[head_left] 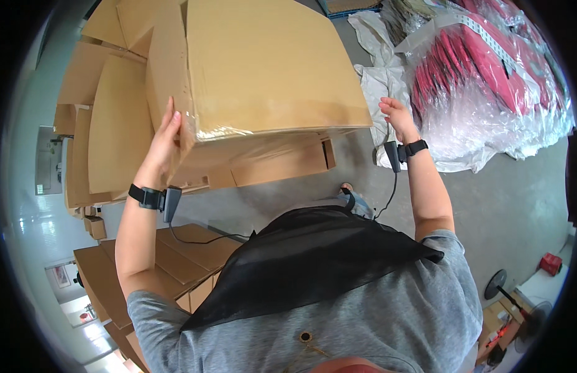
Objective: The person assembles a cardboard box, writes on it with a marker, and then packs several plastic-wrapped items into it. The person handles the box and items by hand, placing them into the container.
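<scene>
A large brown cardboard box [270, 68] with clear tape along its near edge takes up the upper middle. My left hand [166, 133] rests against its near left corner, fingers stretched out along the side. Off the box's right side, my right hand [397, 115] is raised with its fingers apart and loosely bent; nothing shows in it. A small gap appears between this hand and the box. Each wrist wears a black strap with a small cabled device. What supports the box is partly hidden beneath it.
Open cardboard cartons [117, 118] stand to the left, and another carton [279, 165] lies under the box. Flat brown cartons [170, 255] are near my left elbow. Pink goods in clear plastic [481, 68] lie on white sheeting at right. A black fan-like object [496, 284] stands lower right.
</scene>
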Demonstrator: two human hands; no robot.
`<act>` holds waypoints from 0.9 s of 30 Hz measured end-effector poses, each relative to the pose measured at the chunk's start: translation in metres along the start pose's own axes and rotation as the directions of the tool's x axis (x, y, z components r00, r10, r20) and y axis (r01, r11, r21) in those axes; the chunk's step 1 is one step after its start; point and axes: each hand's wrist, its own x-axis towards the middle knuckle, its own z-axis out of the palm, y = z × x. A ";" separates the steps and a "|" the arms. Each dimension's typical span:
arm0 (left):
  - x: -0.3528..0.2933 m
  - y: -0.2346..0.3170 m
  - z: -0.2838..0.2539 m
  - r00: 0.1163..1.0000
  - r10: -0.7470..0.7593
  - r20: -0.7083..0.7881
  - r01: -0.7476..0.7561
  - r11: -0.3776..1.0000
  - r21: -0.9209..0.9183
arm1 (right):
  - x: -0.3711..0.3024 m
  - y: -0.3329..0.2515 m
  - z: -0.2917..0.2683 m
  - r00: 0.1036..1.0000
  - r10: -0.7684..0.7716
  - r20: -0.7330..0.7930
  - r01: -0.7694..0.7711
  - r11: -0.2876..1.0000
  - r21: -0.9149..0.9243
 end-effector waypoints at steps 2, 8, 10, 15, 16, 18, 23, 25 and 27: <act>0.019 -0.011 -0.011 0.998 0.049 0.030 -0.045 0.992 -0.115 | 0.001 -0.003 -0.004 1.000 -0.002 0.020 0.002 1.000 0.019; 0.043 -0.007 -0.008 0.995 0.085 0.052 -0.069 0.964 -0.257 | -0.012 -0.007 -0.020 0.998 -0.061 0.015 0.062 0.998 -0.026; 0.039 -0.009 0.007 0.988 0.148 0.046 -0.132 0.960 -0.248 | -0.025 -0.018 -0.009 0.979 -0.159 0.125 0.169 0.983 -0.077; 0.018 0.000 0.063 0.949 0.315 0.020 -0.313 0.930 0.191 | -0.133 -0.127 0.067 0.689 -0.614 0.386 0.681 0.731 -0.051; 0.008 0.009 0.075 0.924 0.369 0.098 -0.376 0.839 0.394 | -0.143 -0.137 0.073 0.650 -0.679 0.341 0.719 0.695 0.015; -0.016 0.015 0.095 0.841 0.475 0.258 -0.539 0.700 0.469 | -0.148 -0.143 0.084 0.646 -0.727 0.232 0.732 0.676 0.081; -0.028 -0.011 0.073 0.604 0.607 0.517 -0.620 0.765 -0.174 | -0.137 -0.141 0.083 0.843 -0.526 0.110 0.515 0.850 0.113; -0.035 -0.041 0.052 0.649 0.738 0.186 -0.758 0.648 0.074 | -0.137 -0.139 0.079 0.879 -0.460 0.121 0.453 0.887 0.085; -0.037 -0.086 0.005 0.664 0.747 -0.027 -0.644 0.590 0.488 | -0.121 -0.117 0.061 0.888 -0.438 0.142 0.440 0.898 0.020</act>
